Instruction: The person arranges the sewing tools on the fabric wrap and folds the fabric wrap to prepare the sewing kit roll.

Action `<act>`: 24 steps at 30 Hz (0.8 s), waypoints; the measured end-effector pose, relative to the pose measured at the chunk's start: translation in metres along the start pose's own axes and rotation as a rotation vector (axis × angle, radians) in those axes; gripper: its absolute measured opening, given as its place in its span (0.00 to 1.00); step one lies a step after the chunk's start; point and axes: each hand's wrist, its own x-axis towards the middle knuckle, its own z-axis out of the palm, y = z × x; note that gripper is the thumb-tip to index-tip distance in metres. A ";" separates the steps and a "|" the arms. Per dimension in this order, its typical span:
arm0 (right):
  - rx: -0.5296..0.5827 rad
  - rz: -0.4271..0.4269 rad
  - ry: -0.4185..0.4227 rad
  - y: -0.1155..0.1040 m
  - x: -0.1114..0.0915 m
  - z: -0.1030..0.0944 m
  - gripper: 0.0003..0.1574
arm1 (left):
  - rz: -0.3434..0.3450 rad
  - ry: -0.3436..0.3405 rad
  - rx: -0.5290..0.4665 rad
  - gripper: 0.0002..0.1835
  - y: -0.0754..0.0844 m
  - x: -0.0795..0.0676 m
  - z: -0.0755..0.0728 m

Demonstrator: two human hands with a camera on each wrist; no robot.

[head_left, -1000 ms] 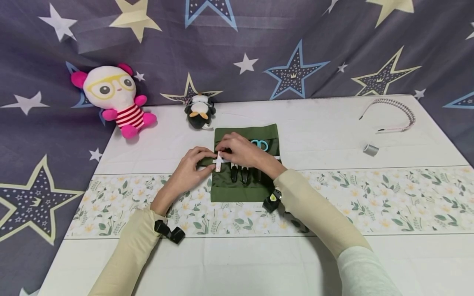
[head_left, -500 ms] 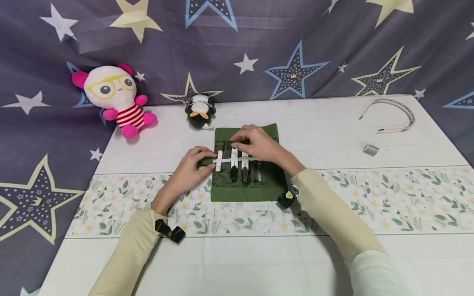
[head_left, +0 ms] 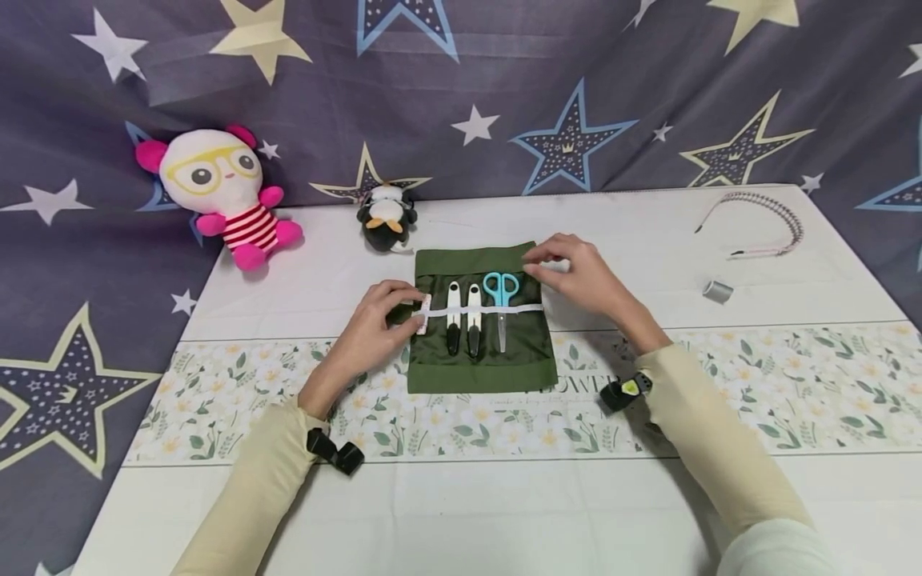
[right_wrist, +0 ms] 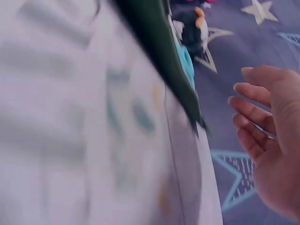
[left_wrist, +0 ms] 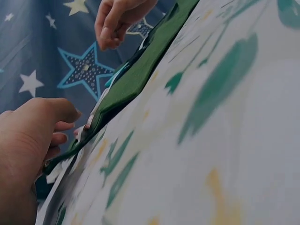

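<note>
A green fabric tool pouch (head_left: 481,379) lies flat on the table with a white elastic band (head_left: 529,308) across it. Under the band sit two slim white tools with black ends (head_left: 454,318) and a pair of scissors (head_left: 501,290) with turquoise handles. At the left edge, a small pink-and-white bar (head_left: 425,314) is partly covered by my left hand (head_left: 376,322), whose thumb and index finger pinch it at the pouch edge. My right hand (head_left: 576,276) is raised off the pouch's upper right corner. In the right wrist view, its fingers (right_wrist: 253,112) are loosely bent around nothing.
A pink-and-white plush panda (head_left: 219,188) and a small penguin plush (head_left: 386,220) sit along the back left. A headband (head_left: 781,216) and a grey cylinder (head_left: 717,291) lie at the back right. A starry curtain (head_left: 562,48) hangs behind the table.
My right hand has moved right, from the pink-and-white bar across the band to beyond the pouch's right side, uncovering the white tools and scissors. My left hand has hardly moved.
</note>
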 end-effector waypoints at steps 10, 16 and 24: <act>-0.073 0.108 0.142 0.030 -0.049 -0.045 0.10 | 0.112 -0.010 0.080 0.18 0.016 0.014 0.015; -0.128 0.181 0.229 0.042 -0.077 -0.070 0.11 | 0.178 -0.039 0.114 0.19 0.026 0.024 0.027; -0.161 0.240 0.319 0.054 -0.109 -0.096 0.14 | 0.221 -0.066 0.120 0.20 0.039 0.037 0.040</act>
